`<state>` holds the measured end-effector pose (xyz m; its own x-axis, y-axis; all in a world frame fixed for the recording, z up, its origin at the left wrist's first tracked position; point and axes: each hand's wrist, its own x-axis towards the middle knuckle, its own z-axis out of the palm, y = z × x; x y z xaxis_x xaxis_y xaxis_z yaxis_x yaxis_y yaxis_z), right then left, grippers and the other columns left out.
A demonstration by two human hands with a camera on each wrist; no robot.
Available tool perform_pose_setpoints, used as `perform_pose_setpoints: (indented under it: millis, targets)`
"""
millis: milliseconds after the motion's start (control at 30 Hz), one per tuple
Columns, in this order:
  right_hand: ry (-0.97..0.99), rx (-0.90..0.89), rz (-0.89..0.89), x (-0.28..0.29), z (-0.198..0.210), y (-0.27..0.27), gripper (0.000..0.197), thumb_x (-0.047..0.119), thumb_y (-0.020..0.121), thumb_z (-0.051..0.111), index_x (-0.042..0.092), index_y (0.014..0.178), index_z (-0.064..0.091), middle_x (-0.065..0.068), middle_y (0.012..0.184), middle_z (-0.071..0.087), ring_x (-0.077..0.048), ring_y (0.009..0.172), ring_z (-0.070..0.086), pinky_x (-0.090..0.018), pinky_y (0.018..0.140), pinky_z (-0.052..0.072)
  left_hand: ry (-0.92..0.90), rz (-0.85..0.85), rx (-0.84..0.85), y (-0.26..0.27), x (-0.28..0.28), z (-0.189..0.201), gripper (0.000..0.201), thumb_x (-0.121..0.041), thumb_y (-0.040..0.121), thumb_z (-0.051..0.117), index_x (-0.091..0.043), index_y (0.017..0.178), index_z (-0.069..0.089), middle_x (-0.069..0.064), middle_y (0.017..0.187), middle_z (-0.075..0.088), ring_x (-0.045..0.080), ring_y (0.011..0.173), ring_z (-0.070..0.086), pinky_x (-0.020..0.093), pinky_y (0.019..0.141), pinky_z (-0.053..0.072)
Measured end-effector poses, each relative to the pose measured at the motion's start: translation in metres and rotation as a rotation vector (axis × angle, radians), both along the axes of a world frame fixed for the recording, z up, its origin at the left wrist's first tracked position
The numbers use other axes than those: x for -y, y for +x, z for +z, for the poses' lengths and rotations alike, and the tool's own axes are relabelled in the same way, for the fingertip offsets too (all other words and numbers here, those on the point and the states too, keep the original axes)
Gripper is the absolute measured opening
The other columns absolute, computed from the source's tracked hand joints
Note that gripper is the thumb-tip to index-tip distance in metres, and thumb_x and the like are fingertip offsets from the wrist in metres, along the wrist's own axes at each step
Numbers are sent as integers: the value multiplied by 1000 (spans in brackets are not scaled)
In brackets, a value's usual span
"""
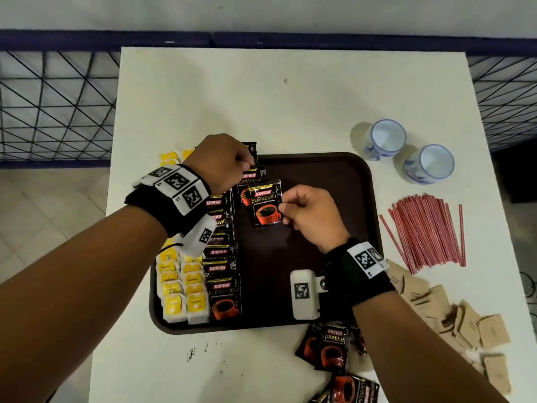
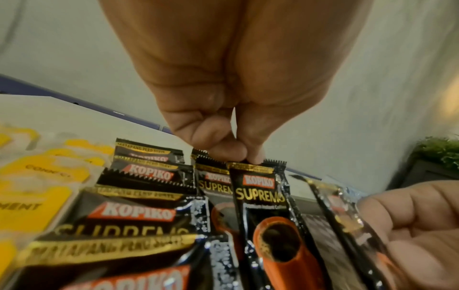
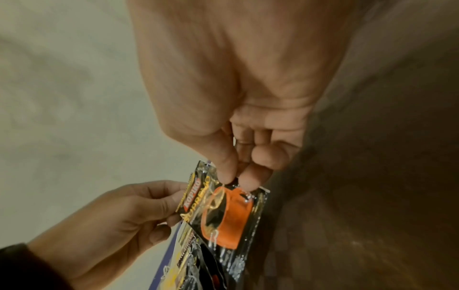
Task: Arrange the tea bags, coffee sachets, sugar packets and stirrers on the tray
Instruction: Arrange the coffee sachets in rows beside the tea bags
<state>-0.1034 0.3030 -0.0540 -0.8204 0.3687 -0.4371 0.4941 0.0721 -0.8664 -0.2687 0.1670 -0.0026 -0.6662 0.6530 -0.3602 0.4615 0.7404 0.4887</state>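
Observation:
A brown tray lies mid-table. Two columns of yellow tea bags fill its left side, with a column of black coffee sachets beside them. My left hand pinches the top edge of a coffee sachet at the far end of that column. My right hand pinches another coffee sachet by its right edge, held just above the tray and overlapping the left hand's sachet. In the right wrist view thumb and forefinger grip this sachet.
Loose coffee sachets lie off the tray's near edge. Brown sugar packets are heaped at the right. Red stirrers lie in a bundle right of the tray. Two blue-and-white cups stand beyond them. A wire fence borders the table.

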Motion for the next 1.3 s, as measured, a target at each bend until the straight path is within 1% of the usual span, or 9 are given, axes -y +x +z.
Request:
perform_pose_setpoints:
  millis: [100, 267, 433, 700, 867, 933, 1033, 1167, 1300]
  targets:
    - [39, 20, 21, 4, -8, -11, 20, -1, 88, 67, 16, 79, 65, 4, 59, 64, -9, 52, 63, -16, 49, 43, 14, 22, 18, -4, -3, -4, 20, -15, 92, 59, -21, 105, 73, -2, 109, 70, 15, 106, 60, 20, 83, 37]
    - [68, 38, 23, 7, -14, -24, 22, 1, 89, 67, 20, 78, 65, 9, 55, 63, -7, 51, 63, -15, 49, 43, 63, 67, 52, -8, -7, -9, 14, -12, 89, 62, -21, 96, 71, -2, 94, 69, 13, 92, 62, 25, 77, 46]
    - [86, 46, 33, 9, -13, -33, 23, 1, 90, 66, 20, 78, 63, 7, 62, 64, -8, 53, 64, -14, 48, 43, 59, 39, 30, -13, -8, -13, 15, -12, 89, 61, -21, 95, 72, -6, 93, 66, 7, 87, 56, 19, 75, 39]
    - [78, 46, 30, 17, -13, -33, 22, 1, 91, 64, 22, 85, 61, 3, 72, 64, -11, 57, 65, -16, 50, 45, 54, 36, -31, -12, -1, -16, 16, -12, 89, 60, -20, 97, 73, -9, 88, 60, 7, 86, 53, 21, 74, 37]
    - [124, 62, -2, 23, -19, -36, 25, 6, 89, 67, 30, 94, 59, -2, 80, 69, -21, 69, 71, -31, 62, 55, 68, 57, -62, -10, 3, -19, 15, -11, 88, 62, -18, 95, 74, -6, 82, 56, 9, 80, 53, 21, 73, 37]
    - [133, 70, -9, 25, -20, -36, 26, 8, 89, 68, 26, 107, 62, -2, 81, 70, -22, 73, 71, -37, 69, 59, 78, 66, -67, -9, 4, -21, 14, -12, 88, 63, -19, 94, 74, -5, 82, 54, 12, 81, 55, 23, 73, 39]
    - [161, 85, -4, 27, -20, -37, 34, 10, 89, 68, 17, 122, 64, -3, 81, 70, -23, 78, 71, -45, 77, 60, 95, 62, -80, -8, 6, -24, 14, -16, 89, 63, -22, 96, 74, 1, 94, 55, 16, 87, 56, 32, 79, 47]
    - [189, 88, 11, 28, -17, -38, 34, 9, 91, 66, 15, 124, 66, 0, 81, 70, -22, 80, 71, -45, 83, 59, 115, 55, -93, -9, 6, -25, 15, -15, 90, 63, -20, 98, 74, 6, 99, 57, 20, 91, 59, 33, 81, 47]
    - [210, 89, 11, 30, -14, -38, 31, 9, 91, 65, 15, 121, 69, -2, 81, 72, -21, 80, 72, -42, 84, 59, 158, 101, -129, -9, 8, -29, 15, -17, 89, 63, -20, 99, 72, 2, 97, 54, 19, 88, 56, 30, 77, 43]
